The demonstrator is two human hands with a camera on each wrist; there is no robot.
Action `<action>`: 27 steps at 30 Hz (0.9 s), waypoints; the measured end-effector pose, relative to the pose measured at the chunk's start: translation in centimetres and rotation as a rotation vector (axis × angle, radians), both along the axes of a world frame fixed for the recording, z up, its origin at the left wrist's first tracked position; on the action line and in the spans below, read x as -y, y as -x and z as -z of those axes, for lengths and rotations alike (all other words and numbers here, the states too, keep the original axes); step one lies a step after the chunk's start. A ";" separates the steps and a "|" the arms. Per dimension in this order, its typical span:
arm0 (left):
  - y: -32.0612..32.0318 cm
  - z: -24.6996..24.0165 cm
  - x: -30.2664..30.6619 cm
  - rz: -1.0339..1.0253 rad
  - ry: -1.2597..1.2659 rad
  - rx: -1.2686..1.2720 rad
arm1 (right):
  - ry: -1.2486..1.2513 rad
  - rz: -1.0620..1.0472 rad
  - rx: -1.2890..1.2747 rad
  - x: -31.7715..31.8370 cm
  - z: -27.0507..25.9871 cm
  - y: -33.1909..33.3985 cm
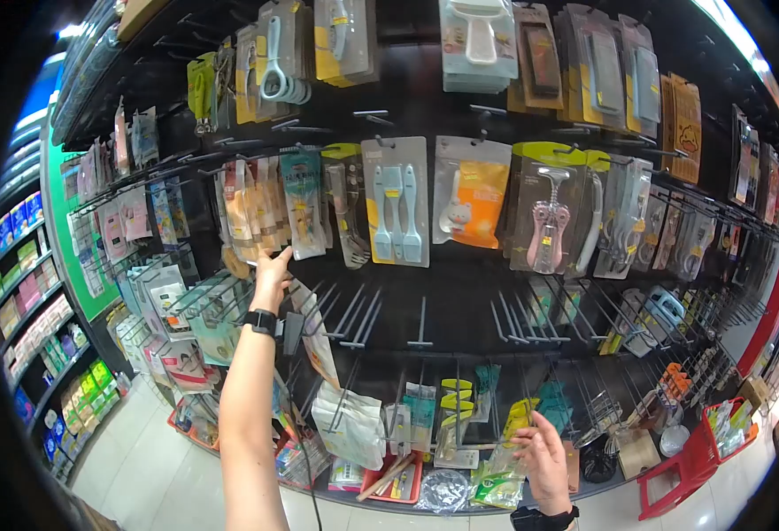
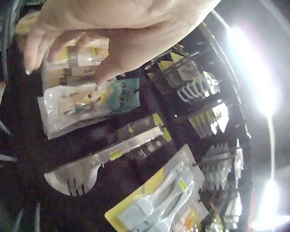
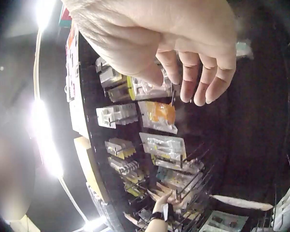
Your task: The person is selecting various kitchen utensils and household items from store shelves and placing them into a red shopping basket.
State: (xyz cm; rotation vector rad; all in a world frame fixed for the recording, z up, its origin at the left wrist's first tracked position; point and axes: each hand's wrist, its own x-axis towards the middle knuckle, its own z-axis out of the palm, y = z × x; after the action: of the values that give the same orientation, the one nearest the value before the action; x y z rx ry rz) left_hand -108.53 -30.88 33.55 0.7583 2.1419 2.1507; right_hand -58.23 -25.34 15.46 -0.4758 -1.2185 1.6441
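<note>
In the head view the left hand [image 1: 271,276] reaches up to hanging packs of wooden utensils [image 1: 250,208], beside a teal-topped packet [image 1: 304,199]. The left wrist view has the left hand [image 2: 121,36] over those packs, fingers bent down by the clear packaging [image 2: 75,60]; whether they grip it cannot be told. The teal packet [image 2: 89,104] hangs just below the thumb. Low on the right, the right hand [image 1: 544,460] is held up in front of the lower display, fingers loosely bent and holding nothing; in the right wrist view this hand [image 3: 169,43] hangs relaxed.
Blue brushes on a card [image 1: 398,202], an orange packet [image 1: 474,195] and a pink corkscrew pack [image 1: 549,221] hang along the middle row. Bare metal hooks [image 1: 420,332] stick out below. A red stool [image 1: 686,478] stands at the lower right, and stocked shelves [image 1: 44,310] line the left.
</note>
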 end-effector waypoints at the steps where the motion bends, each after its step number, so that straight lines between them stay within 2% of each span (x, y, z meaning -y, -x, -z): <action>1: 0.3 1.1 0.1 -0.101 -0.022 -0.181 | 0.020 0.020 -0.016 -0.5 0.4 -1.1; 2: 0.4 2.4 0.4 -0.127 -0.121 -0.302 | 0.045 0.043 -0.031 -0.7 0.4 -2.5; 4: -7.3 2.0 2.3 0.104 -0.384 -0.346 | 0.055 0.081 -0.063 -1.9 1.7 -5.5; 5: -13.1 1.6 3.0 0.098 -0.387 -0.394 | 0.060 0.119 -0.078 -2.4 2.3 -7.2; 8: -26.4 4.1 2.7 0.296 -0.406 -0.465 | 0.055 0.217 -0.101 -3.4 3.0 -12.7; 10: -35.1 7.4 1.3 0.484 -0.346 -0.299 | 0.024 0.253 -0.103 -4.0 3.3 -17.5; 11: -38.4 9.6 0.3 0.562 -0.253 -0.329 | 0.000 0.264 -0.099 -4.3 3.5 -20.0; 13: -46.8 13.5 -2.3 0.740 -0.100 -0.069 | -0.028 0.347 -0.054 -4.1 3.0 -25.7; 15: -53.7 17.5 -5.3 0.926 0.060 0.132 | -0.125 0.462 0.087 -4.0 3.7 -31.5; 17: -60.5 22.5 -8.2 1.114 0.034 0.179 | -0.092 0.640 0.202 -3.3 3.7 -36.9; 18: -64.0 24.3 -9.2 1.162 0.137 0.113 | -0.065 0.703 0.210 -3.2 4.1 -39.2; 21: -72.8 24.4 -11.2 1.216 0.186 -0.406 | 0.047 0.871 0.317 -2.0 5.2 -45.8; 23: -76.9 24.1 -12.6 1.291 0.148 -0.412 | 0.119 0.924 0.354 -1.4 6.7 -49.0; 25: -79.8 24.6 -14.5 1.315 0.285 -0.435 | 0.130 0.937 0.449 -1.2 7.8 -51.0; 27: -82.8 25.0 -16.6 1.402 0.149 -0.431 | 0.133 0.963 0.523 -1.2 9.1 -53.0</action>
State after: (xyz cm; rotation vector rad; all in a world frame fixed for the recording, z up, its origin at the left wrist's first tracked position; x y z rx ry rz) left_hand -25.73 -14.29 8.52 1.9694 1.0482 1.0767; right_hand -5.26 -24.18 6.33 -1.3877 -0.9732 0.7747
